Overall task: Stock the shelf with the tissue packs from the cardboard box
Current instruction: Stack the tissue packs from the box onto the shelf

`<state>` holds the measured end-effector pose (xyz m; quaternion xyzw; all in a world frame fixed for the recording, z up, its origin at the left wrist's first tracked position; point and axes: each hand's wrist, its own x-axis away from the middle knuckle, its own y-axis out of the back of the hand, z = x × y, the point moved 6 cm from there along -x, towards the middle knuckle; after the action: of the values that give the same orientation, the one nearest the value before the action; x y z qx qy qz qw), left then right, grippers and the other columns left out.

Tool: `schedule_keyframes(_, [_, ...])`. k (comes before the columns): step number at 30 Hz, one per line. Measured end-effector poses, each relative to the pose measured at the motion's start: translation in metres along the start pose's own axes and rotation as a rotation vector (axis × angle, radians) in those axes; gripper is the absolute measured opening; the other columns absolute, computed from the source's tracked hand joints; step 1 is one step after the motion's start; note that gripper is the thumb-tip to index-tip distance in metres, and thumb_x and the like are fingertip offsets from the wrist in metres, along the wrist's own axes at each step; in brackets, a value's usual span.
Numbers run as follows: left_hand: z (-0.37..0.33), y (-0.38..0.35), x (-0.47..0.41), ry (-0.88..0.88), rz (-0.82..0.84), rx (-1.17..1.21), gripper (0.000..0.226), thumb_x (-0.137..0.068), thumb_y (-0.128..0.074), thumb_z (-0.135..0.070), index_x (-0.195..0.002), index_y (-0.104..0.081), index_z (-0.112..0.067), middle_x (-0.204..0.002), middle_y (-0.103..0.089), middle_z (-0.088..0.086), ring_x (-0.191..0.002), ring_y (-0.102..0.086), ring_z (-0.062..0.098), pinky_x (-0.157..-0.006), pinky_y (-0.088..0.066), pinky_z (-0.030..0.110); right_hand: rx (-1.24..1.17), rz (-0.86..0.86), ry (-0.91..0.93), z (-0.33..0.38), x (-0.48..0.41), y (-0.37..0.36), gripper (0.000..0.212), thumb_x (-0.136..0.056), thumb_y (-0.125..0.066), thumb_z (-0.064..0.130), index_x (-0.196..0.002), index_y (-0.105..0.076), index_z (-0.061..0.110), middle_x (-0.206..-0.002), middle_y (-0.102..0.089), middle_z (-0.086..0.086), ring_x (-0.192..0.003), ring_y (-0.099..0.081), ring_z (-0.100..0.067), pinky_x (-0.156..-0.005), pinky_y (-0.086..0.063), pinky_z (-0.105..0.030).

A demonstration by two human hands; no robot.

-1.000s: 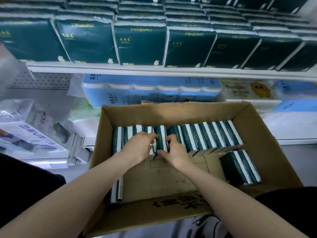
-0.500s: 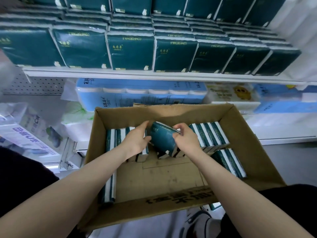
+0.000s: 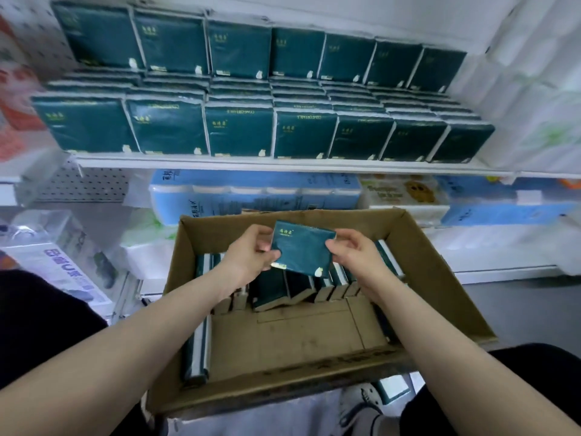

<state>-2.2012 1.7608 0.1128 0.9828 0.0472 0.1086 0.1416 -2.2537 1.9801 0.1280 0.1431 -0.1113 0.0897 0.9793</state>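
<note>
Left hand (image 3: 248, 259) and right hand (image 3: 355, 256) each pinch one green tissue pack (image 3: 301, 250) above the cardboard box (image 3: 440, 278), white shelf (image 3: 283, 166) at twelve o'clock lined with matching packs (image 3: 239, 130).

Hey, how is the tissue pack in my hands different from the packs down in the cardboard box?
The held pack hangs above the cardboard box, pinched by left hand and right hand; the boxed packs sit inside, in neither hand. The held pack shows its broad green face, tilted; the boxed packs stand on edge, showing narrow sides. Both wear the same dark green wrapper.
</note>
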Motion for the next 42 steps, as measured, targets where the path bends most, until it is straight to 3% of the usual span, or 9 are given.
schedule_keyframes(9, [-0.119,0.037,0.018,-0.323,-0.139,-0.222,0.039,-0.087,-0.069,-0.031,-0.120,-0.049,-0.027,-0.110,-0.062,-0.006,-0.084,-0.068,0.013,-0.083,-0.056,0.039,-0.009,-0.051,0.249,0.100,-0.002,0.032,0.037,-0.093,-0.067,0.017,-0.129,-0.060,0.012,-0.113,-0.070,-0.005,-0.101,-0.069,-0.019,-0.089,-0.058,-0.037])
schedule_keyframes(14, [-0.186,0.061,0.006,-0.489,-0.248,-0.232,0.032,-0.086,-0.070,-0.027,-0.113,-0.053,-0.027,-0.106,-0.062,-0.007,-0.079,-0.071,0.012,-0.083,-0.056,0.041,-0.070,-0.108,0.404,0.173,-0.010,0.046,0.035,-0.094,-0.066,0.013,-0.128,-0.055,0.010,-0.107,-0.070,-0.006,-0.093,-0.069,-0.017,-0.071,-0.055,-0.021])
schedule_keyframes(18, [-0.225,0.081,-0.022,-0.559,-0.352,-0.313,0.034,-0.086,-0.069,-0.021,-0.118,-0.057,-0.023,-0.112,-0.061,0.000,-0.095,-0.065,0.010,-0.087,-0.046,0.022,-0.068,-0.144,0.479,0.221,-0.025,0.049,0.034,-0.093,-0.067,0.013,-0.125,-0.053,0.014,-0.106,-0.067,-0.002,-0.089,-0.067,-0.012,-0.070,-0.056,-0.017])
schedule_keyframes(21, [-0.241,0.090,-0.049,-0.551,-0.393,-0.363,0.035,-0.087,-0.068,-0.020,-0.121,-0.060,-0.020,-0.111,-0.061,0.003,-0.097,-0.062,0.015,-0.091,-0.042,0.019,-0.031,-0.201,0.539,0.247,-0.046,0.050,0.036,-0.090,-0.070,0.014,-0.123,-0.054,0.016,-0.104,-0.065,0.002,-0.095,-0.066,-0.013,-0.087,-0.058,-0.031])
schedule_keyframes(23, [-0.245,0.094,-0.069,-0.510,-0.369,-0.329,0.040,-0.089,-0.065,-0.020,-0.128,-0.057,-0.020,-0.112,-0.064,0.001,-0.098,-0.065,0.019,-0.096,-0.048,0.030,0.019,-0.223,0.557,0.260,-0.063,0.048,0.037,-0.089,-0.071,0.016,-0.121,-0.054,0.020,-0.103,-0.064,0.005,-0.098,-0.066,-0.014,-0.092,-0.056,-0.038])
schedule_keyframes(32, [-0.253,0.108,-0.145,-0.415,-0.422,-0.228,0.049,-0.092,-0.059,-0.021,-0.139,-0.044,-0.019,-0.121,-0.058,-0.004,-0.103,-0.060,0.021,-0.093,-0.050,0.033,0.129,-0.273,0.600,0.299,-0.151,0.032,0.029,-0.089,-0.068,0.013,-0.110,-0.053,0.025,-0.101,-0.065,0.003,-0.093,-0.067,-0.018,-0.088,-0.057,-0.037])
schedule_keyframes(35, [-0.248,0.111,-0.161,-0.400,-0.460,-0.240,0.049,-0.092,-0.061,-0.023,-0.138,-0.044,-0.018,-0.122,-0.057,-0.002,-0.105,-0.055,0.017,-0.090,-0.046,0.027,0.165,-0.265,0.604,0.302,-0.173,0.020,0.029,-0.089,-0.065,0.011,-0.110,-0.052,0.027,-0.100,-0.063,0.001,-0.087,-0.065,-0.019,-0.076,-0.056,-0.027])
schedule_keyframes(38, [-0.242,0.113,-0.174,-0.384,-0.483,-0.255,0.051,-0.091,-0.062,-0.023,-0.137,-0.043,-0.017,-0.129,-0.057,0.003,-0.115,-0.055,0.022,-0.098,-0.047,0.035,0.210,-0.250,0.636,0.305,-0.188,0.011,0.029,-0.091,-0.064,0.009,-0.110,-0.053,0.028,-0.096,-0.060,0.003,-0.078,-0.059,-0.011,-0.058,-0.048,-0.011])
schedule_keyframes(42, [-0.238,0.111,-0.182,-0.406,-0.494,-0.297,0.054,-0.089,-0.063,-0.022,-0.138,-0.043,-0.015,-0.127,-0.055,0.007,-0.112,-0.057,0.022,-0.100,-0.045,0.035,0.281,-0.230,0.640,0.301,-0.202,0.003,0.030,-0.093,-0.062,0.010,-0.118,-0.056,0.025,-0.092,-0.053,0.007,-0.083,-0.057,-0.007,-0.056,-0.043,-0.001])
